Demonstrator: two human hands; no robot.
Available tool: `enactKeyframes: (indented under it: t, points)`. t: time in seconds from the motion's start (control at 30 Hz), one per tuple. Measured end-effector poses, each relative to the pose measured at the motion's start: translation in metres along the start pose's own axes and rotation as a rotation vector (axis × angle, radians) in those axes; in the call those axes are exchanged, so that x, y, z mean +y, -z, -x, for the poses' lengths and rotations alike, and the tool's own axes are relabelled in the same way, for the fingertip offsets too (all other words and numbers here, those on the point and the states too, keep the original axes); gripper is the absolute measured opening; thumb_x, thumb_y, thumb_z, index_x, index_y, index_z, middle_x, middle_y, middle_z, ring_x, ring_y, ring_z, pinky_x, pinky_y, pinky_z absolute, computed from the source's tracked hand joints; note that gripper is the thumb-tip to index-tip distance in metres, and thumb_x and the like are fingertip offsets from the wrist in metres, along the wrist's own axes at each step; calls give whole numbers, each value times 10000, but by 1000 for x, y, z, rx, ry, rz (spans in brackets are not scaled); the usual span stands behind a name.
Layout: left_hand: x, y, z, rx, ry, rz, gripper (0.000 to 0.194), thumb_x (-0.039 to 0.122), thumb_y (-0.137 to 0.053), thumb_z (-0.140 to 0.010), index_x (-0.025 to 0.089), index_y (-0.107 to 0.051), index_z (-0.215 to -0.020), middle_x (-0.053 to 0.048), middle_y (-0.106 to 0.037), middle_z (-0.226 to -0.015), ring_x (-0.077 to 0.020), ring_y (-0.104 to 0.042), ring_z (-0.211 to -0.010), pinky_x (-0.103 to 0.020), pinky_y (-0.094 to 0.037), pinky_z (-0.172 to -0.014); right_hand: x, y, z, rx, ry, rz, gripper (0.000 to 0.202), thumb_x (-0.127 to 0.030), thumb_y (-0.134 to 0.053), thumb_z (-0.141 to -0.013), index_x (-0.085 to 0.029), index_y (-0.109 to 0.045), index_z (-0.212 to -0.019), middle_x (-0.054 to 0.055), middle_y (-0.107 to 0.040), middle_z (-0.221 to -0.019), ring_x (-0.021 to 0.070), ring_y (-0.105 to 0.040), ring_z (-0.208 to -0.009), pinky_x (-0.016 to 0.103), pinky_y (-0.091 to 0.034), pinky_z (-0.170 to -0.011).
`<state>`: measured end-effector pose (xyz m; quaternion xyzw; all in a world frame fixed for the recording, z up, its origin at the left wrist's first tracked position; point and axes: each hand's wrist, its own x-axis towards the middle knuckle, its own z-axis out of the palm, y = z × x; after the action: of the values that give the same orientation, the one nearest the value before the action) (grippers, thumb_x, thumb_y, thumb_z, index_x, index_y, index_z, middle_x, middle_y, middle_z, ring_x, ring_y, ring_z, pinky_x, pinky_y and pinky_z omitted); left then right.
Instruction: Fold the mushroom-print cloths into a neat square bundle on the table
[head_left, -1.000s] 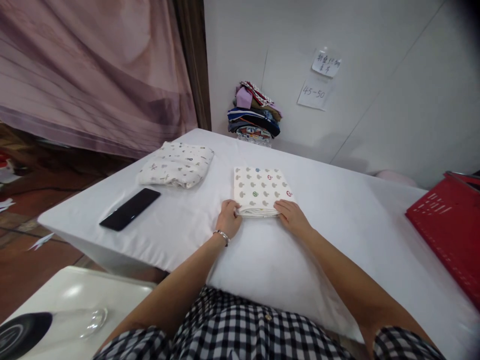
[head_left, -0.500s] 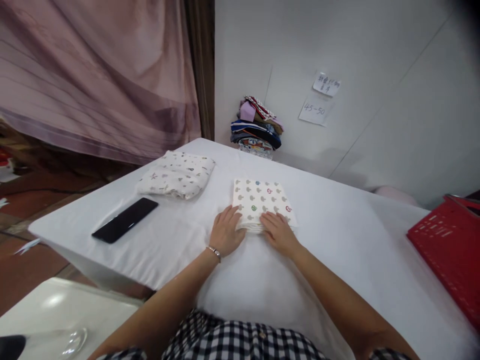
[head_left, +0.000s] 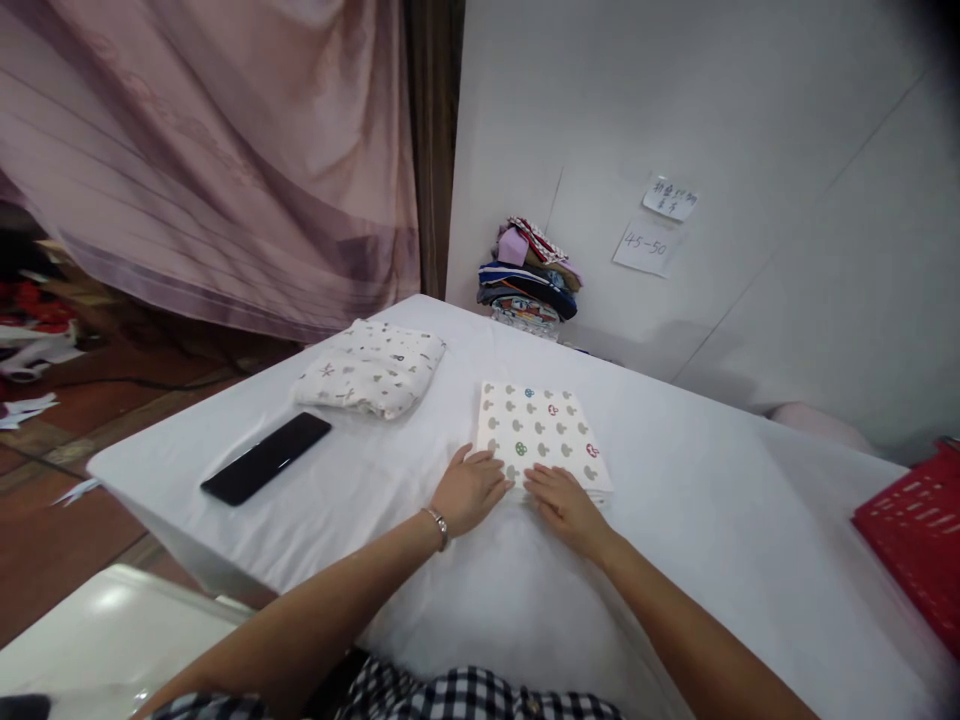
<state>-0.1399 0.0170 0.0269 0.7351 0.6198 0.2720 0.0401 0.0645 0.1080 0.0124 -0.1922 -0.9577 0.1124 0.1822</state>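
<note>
A folded white cloth with grey, red, green and blue mushroom prints (head_left: 541, 430) lies flat as a square on the white-covered table (head_left: 697, 500). My left hand (head_left: 471, 490) touches its near left corner, fingers extended. On the near edge rests my right hand (head_left: 566, 503), its fingers spread over the cloth. Neither hand grips anything. Farther left lies a second folded white cloth with small dark prints (head_left: 373, 368), looser in shape.
A black phone (head_left: 266, 458) lies on the table's left part. Behind the far edge is a stack of folded clothes (head_left: 527, 275). A red basket (head_left: 919, 540) stands at the right, and a pink curtain (head_left: 300, 150) hangs at the back left.
The whole view has shifted, so things sit lower and farther right. My left hand has turned and moved its fingers inward along the cloth's near edge. The cloth remains folded.
</note>
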Motion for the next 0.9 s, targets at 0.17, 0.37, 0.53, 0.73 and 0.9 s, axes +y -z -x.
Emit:
enactKeyframes:
  t: [0.17,0.37,0.53,0.73,0.9]
  points:
    - [-5,-10,-46,42,114,-51,355,384,-455,-876,239,-574,-1178,-70,-457,-1382,-245,-293,-1338,-479,-201,-1088,39,23,-36,94,-172,67,373,-315,-405,-912,-220,-543,-1245,95,-418,-1403,252,-279,-1349,513,-270,-1063]
    - [-20,-38,-49,-135,220,-47,533,466,-426,-862,250,-408,-1349,-61,-290,-1483,-258,-182,-1383,-525,-144,-1103,94,7,-27,-65,-648,-3,550,-516,-372,-883,-271,-388,-1376,49,-228,-1502,300,-178,-1377,547,-238,-1064]
    - [-28,-38,-48,-128,252,63,532,471,-461,-840,276,-420,-1334,-34,-288,-1485,-245,-180,-1384,-518,-136,-1111,98,0,-22,-54,-688,-183,608,-542,-413,-847,-272,-367,-1390,-11,-148,-1524,243,-51,-1402,445,-128,-1132]
    - [-67,-30,-82,171,662,355,526,409,-515,-813,175,-463,-1281,-121,-425,-1397,-236,-396,-1281,-368,-337,-1042,118,12,-35,198,-868,-503,650,-491,-518,-805,-266,-359,-1394,40,-380,-1432,230,-420,-1263,353,-368,-1028]
    - [-94,-23,-119,92,951,475,570,430,-588,-745,113,-503,-1211,-191,-587,-1200,-293,-561,-1098,-376,-434,-889,142,20,-61,256,-1101,-626,727,-442,-635,-746,-151,-398,-1368,131,-584,-1220,237,-587,-1041,346,-455,-914]
